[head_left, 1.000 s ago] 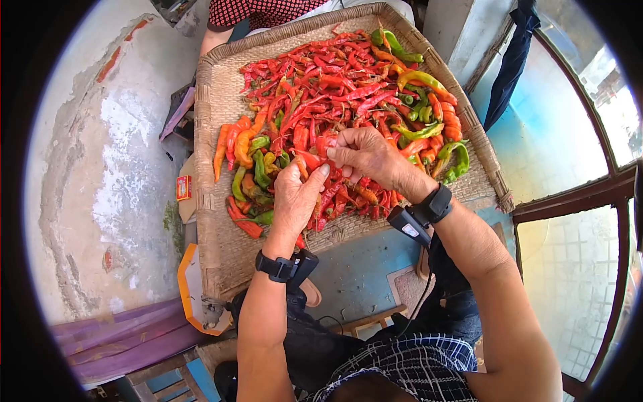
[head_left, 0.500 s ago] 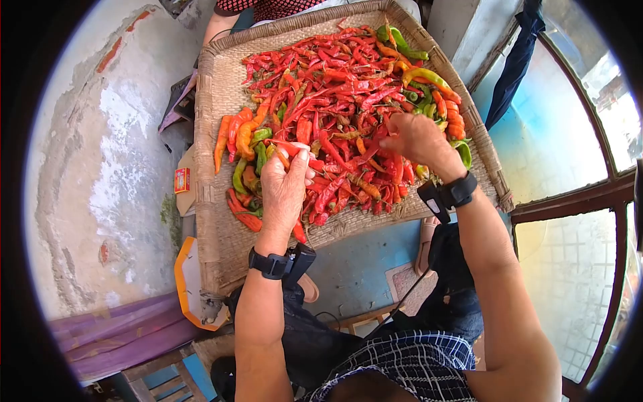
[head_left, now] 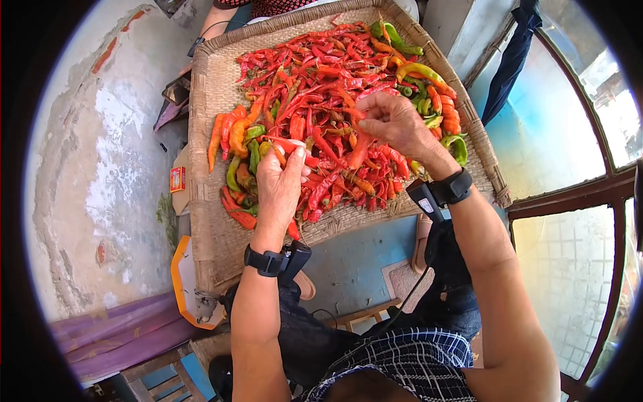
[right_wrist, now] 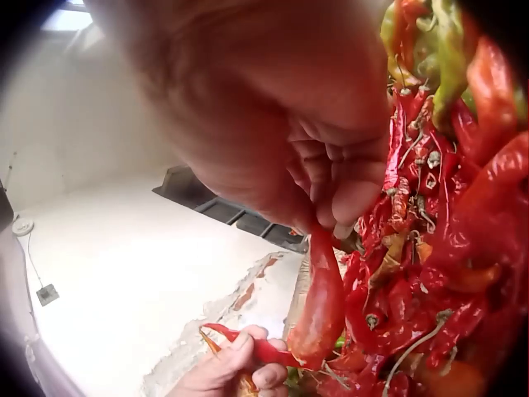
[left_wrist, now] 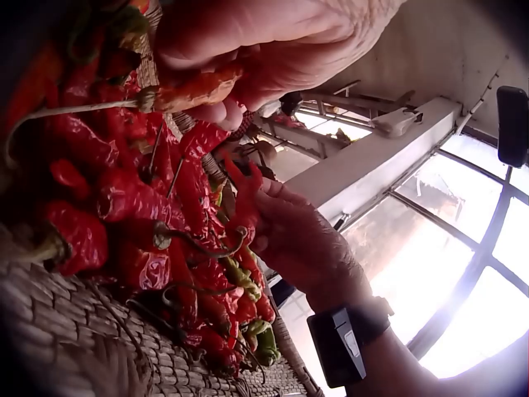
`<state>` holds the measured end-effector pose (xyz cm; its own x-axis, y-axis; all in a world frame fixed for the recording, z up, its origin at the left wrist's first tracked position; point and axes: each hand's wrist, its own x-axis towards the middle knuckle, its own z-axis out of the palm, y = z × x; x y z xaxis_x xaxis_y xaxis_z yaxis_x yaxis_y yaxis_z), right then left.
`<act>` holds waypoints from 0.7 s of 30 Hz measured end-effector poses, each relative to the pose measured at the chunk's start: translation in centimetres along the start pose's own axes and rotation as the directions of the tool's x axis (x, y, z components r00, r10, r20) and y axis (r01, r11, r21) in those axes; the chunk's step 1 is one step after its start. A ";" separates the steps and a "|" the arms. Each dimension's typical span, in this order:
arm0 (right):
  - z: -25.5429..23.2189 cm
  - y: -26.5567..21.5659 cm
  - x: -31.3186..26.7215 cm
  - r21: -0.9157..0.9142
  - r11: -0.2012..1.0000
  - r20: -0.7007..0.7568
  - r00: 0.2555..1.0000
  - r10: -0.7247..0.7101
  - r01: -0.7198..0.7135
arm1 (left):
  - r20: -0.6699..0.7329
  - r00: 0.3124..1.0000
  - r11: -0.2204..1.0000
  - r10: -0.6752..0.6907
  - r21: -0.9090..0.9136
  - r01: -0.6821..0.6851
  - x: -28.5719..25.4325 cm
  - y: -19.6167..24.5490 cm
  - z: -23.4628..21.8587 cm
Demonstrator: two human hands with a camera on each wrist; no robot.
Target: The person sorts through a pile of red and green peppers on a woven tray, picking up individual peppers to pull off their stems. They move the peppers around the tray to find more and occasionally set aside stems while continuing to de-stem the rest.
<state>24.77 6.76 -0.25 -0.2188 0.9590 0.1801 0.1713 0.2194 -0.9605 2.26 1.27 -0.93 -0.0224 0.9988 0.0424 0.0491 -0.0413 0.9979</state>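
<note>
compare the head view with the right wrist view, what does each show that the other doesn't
Only the head view shows the purple cloth and the footwear. Only the right wrist view shows a small square fixture with a cord. Both show the left hand, the right hand pinching a red pepper, and the pepper pile.

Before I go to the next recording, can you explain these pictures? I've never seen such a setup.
No robot here: a person works bare-handed. The downward view comes from a camera on the head; the other two come from small wrist cameras, one per wrist, looking at the work up close. A woven tray bears a heap of mostly red peppers, with green and orange ones toward its sides. The left hand has a red pepper and an orange one in its grip; the right hand pinches another red pepper.
</note>
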 end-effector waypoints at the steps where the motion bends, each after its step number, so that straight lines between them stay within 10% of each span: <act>1: 0.1 0.1 0.1 -0.036 0.997 0.084 0.994 0.074 -0.072 | 0.000 1.000 1.000 0.000 0.001 0.000 0.0 0.0 0.0; 8: 1.9 0.7 0.1 -0.189 0.976 0.156 0.985 -0.080 0.109 | 0.016 1.000 1.000 0.001 0.014 -0.001 -0.2 0.1 -0.1; 11: 1.9 -0.6 0.0 -0.099 0.993 0.182 0.982 -0.043 0.062 | 0.015 1.000 1.000 -0.008 0.020 0.008 -0.4 0.3 -0.2; 13: 1.4 -2.1 -0.2 0.095 0.957 0.380 0.899 0.220 -0.274 | 0.010 1.000 1.000 -0.015 0.025 0.015 -0.5 0.4 -0.4; 16: 0.7 -2.5 0.3 -0.022 0.962 0.422 0.870 0.255 -0.272 | -0.003 1.000 0.999 -0.026 0.025 0.026 -0.5 0.5 -0.7; 18: 0.3 -1.1 1.2 0.123 0.968 0.359 0.919 0.164 -0.220 | -0.003 1.000 1.000 -0.008 -0.005 0.008 -0.5 0.2 -0.8; 20: 0.8 -1.2 2.0 0.567 0.824 -0.159 0.978 0.135 -0.021 | -0.006 1.000 1.000 -0.006 -0.007 0.006 -0.4 0.2 -0.8; 21: 1.0 -0.7 2.3 0.413 0.911 -0.259 0.958 0.120 -0.003 | -0.010 1.000 1.000 -0.005 -0.009 0.005 -0.4 0.1 -0.8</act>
<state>23.22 8.61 0.62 0.0593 0.9919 0.1120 -0.2399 0.1231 -0.9630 1.44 0.79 -0.78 -0.0324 0.9988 0.0374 0.0403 -0.0361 0.9985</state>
